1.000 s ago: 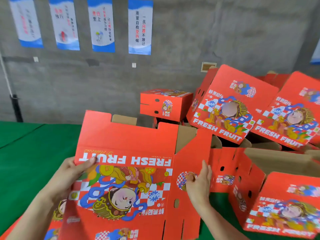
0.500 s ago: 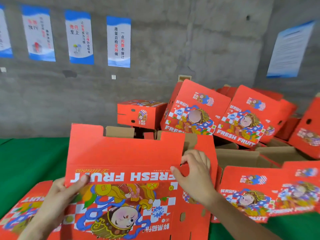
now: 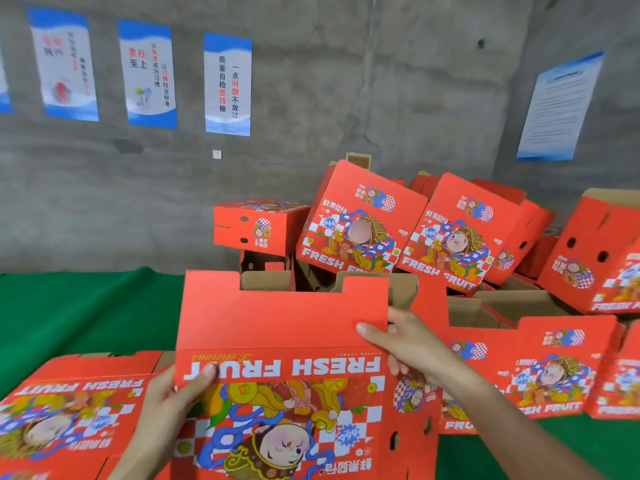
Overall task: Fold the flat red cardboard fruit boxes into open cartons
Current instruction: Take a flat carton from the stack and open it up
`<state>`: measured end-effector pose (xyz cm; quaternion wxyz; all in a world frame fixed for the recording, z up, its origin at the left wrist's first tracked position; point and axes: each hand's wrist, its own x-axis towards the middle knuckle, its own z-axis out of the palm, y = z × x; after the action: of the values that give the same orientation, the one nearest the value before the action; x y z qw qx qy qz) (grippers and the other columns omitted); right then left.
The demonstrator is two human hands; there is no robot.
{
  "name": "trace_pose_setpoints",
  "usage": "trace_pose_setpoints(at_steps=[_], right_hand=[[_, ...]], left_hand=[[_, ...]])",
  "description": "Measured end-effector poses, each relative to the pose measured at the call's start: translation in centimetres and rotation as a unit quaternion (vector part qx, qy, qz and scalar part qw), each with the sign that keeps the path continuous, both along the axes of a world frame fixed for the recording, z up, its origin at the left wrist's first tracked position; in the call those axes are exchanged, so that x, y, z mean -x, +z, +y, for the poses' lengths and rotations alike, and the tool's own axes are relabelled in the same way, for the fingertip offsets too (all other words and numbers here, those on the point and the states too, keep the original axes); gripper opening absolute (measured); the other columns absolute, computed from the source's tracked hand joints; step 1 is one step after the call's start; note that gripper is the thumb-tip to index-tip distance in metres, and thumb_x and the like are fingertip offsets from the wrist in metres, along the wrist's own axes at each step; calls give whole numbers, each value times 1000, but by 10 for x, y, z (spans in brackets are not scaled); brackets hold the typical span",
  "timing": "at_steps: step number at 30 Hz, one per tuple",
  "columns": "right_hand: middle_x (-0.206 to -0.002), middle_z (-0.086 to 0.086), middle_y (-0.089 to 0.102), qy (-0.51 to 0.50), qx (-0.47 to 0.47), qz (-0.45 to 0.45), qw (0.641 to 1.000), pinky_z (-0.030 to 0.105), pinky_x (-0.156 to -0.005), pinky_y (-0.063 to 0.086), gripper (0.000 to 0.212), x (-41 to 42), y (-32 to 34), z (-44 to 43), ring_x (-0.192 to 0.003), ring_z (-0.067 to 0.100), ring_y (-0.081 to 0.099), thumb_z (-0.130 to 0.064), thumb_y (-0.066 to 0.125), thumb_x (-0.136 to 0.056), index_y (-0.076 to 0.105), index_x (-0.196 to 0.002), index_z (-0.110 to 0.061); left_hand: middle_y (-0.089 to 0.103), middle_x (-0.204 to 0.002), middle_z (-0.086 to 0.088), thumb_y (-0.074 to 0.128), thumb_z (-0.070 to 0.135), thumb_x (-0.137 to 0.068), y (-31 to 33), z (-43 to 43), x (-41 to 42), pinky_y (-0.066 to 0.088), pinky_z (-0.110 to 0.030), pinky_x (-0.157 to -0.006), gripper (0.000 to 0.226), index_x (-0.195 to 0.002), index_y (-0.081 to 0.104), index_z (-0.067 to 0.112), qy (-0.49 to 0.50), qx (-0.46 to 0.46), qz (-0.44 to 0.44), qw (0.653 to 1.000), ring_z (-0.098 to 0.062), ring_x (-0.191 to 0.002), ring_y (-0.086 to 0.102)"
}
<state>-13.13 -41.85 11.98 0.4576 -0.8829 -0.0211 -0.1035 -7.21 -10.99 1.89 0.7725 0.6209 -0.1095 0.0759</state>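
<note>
We hold the box (image 3: 294,427) upright over the table (image 3: 86,306), left hand (image 3: 166,407) pinching its left edge, right hand (image 3: 412,344) gripping the flap (image 3: 277,306) corner; bending off the score could tear it.

Lower centre, held flat box (image 3: 284,317): "FRESH FRUIT" in white, upside down; "666" in a blue burst below it.
Centre right, folded carton (image 3: 360,223), tilted: "FRESH FRUIT", "666".
Upper centre, wall poster (image 3: 227,84): "质量自检坚持做 / 一点问题不放过".
Left of it, second poster (image 3: 148,74): "责任至上".
Upper right, blue-edged sheet (image 3: 557,105): print too small to read.
</note>
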Motion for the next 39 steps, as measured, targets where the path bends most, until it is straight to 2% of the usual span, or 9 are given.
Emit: trace_pose_setpoints(at_steps=[2, 5, 9, 16, 20, 26, 30, 33, 39], right_hand=[[-71, -6, 70, -22, -41, 11, 999, 21, -36, 40, 20, 4, -2, -9, -43, 18, 61, -37, 63, -90, 63, -105, -25], [-101, -9, 70, -8, -85, 47, 995, 21, -38, 44, 19, 13, -6, -26, -58, 28, 70, -41, 64, -87, 60, -104, -32], [-103, -10, 72, 28, -110, 75, 991, 23, -38, 45, 44, 27, -9, -47, -63, 34, 71, -57, 66, -70, 61, -107, -33], [-94, -12, 74, 53, -105, 74, 990, 23, -38, 45, 46, 40, -10, -72, -61, 34, 70, -56, 62, -70, 58, -108, -30], [-91, -15, 73, 53, -90, 62, 993, 22, -37, 44, 44, 45, -8, -76, -59, 34, 70, -56, 62, -69, 58, -105, -31], [-103, -18, 66, 57, -73, 35, 995, 22, -37, 44, 14, 50, -6, -81, -57, 32, 70, -42, 59, -89, 57, -101, -37], [-78, -21, 72, 73, -47, 27, 996, 21, -40, 46, 32, 53, -6, -82, -51, 25, 68, -51, 56, -82, 57, -108, -33], [-75, -5, 75, 90, -27, 22, 995, 20, -43, 48, 49, 54, -10, -83, -52, 24, 68, -58, 54, -77, 55, -117, -30], [-65, -10, 72, 106, -18, 9, 994, 18, -47, 49, 35, 52, -17, -82, -51, 20, 68, -57, 51, -80, 54, -111, -39]], left_hand=[[73, -83, -18, 62, 29, -73, 1, -11, 5, 55, -25, -52, 21, -80, 75, 14, -9, -6, 13, 1000, -25, -67, 72], [75, -79, -9, 46, 58, -76, 6, -21, 9, 54, -29, -51, 55, -80, 75, 12, -26, 1, 96, 995, -18, -64, 71], [71, -101, -19, 35, 74, -72, 20, -25, 10, 59, -37, -61, 73, -91, 77, 18, -102, 45, 164, 980, -34, -89, 70], [71, -100, -20, 54, 48, -75, 41, -40, 13, 58, -37, -61, 42, -84, 77, 13, -144, 39, 151, 977, -33, -84, 71], [72, -88, -20, 51, 33, -76, 58, -44, 10, 58, -42, -63, 37, -78, 76, 6, -197, 32, 196, 960, -34, -78, 71], [72, -75, -16, 56, 26, -73, 75, -47, -6, 59, -37, -60, 29, -68, 76, 5, -173, -75, 211, 959, -28, -66, 70], [71, -66, -13, 68, 16, -56, 88, -52, -4, 58, -30, -55, 12, -58, 74, 6, -176, -135, 223, 949, -23, -56, 68], [70, -67, -15, 75, 21, -44, 93, -56, -2, 58, -33, -55, 23, -62, 75, 7, -203, -118, 205, 950, -26, -58, 68], [68, -63, -17, 66, 13, -57, 95, -61, 7, 57, -33, -51, 11, -58, 72, 3, -228, -119, 212, 943, -28, -54, 67]])
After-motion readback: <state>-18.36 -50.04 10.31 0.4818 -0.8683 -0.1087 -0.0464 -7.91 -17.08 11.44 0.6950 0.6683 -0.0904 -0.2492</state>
